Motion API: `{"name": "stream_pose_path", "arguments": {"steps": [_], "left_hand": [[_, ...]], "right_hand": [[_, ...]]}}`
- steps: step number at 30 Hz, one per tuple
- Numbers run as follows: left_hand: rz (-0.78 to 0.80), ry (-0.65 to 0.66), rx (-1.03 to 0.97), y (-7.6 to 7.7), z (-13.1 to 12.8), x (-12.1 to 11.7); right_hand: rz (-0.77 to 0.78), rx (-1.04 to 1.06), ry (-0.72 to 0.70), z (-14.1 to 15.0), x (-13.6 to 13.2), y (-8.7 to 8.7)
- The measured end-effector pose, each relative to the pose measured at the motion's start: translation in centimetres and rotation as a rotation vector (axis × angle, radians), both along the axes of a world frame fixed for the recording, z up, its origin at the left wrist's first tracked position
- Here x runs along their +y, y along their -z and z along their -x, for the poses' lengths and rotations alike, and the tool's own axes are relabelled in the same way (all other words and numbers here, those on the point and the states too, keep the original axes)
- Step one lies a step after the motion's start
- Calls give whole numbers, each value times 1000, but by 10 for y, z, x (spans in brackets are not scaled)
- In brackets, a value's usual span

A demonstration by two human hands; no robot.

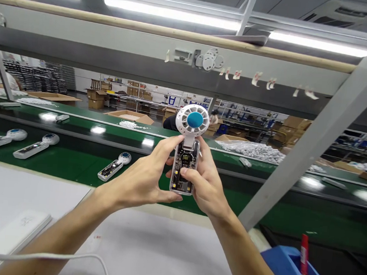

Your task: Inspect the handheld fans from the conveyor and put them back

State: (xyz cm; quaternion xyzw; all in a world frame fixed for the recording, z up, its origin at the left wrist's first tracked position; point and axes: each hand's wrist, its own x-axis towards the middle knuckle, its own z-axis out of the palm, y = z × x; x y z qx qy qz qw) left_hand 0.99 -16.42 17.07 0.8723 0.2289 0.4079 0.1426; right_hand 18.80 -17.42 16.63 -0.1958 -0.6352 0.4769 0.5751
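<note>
Both hands hold a small handheld fan (pixel 179 180) upright above the table's far edge. It has a round white head with a blue centre and a handle whose dark circuit board shows, with a small lit display. My left hand (pixel 141 174) closes around the handle's left side, fingers near the neck and thumb by the bottom edge. My right hand (pixel 209 187) wraps the right side, its thumb pressed on the front of the board. Behind the handle some fingertips are partly hidden. Left of my hands, another fan with exposed board (pixel 111 170) lies on the green conveyor belt (pixel 75 162).
Two more fans (pixel 31 149) lie farther left on the belt. A white power bank-like box (pixel 17 238) and a white cable (pixel 64 256) are at the lower left. A blue bin (pixel 283 266) with a red marker (pixel 304 253) stands lower right, near a slanted metal post (pixel 312 136).
</note>
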Motion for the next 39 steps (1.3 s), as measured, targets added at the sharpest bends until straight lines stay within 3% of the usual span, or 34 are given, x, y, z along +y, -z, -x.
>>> {"name": "stream_pose_path", "arguments": {"steps": [11,17,23,39], "left_hand": [[-33,1,-5,-2,0,-2],[-58,-16,-22,-3,1,-4],[-89,-23,-24,-1,1,-3],[-169,7,-1,-1,3,-1]], "right_hand": [[24,-52,-31,-1,0,1],[36,-84,-115,-5,-2,-4],[-64,-102,-179,-8,-3,-7],[35,-58,-42,-5,-5,-7]]}}
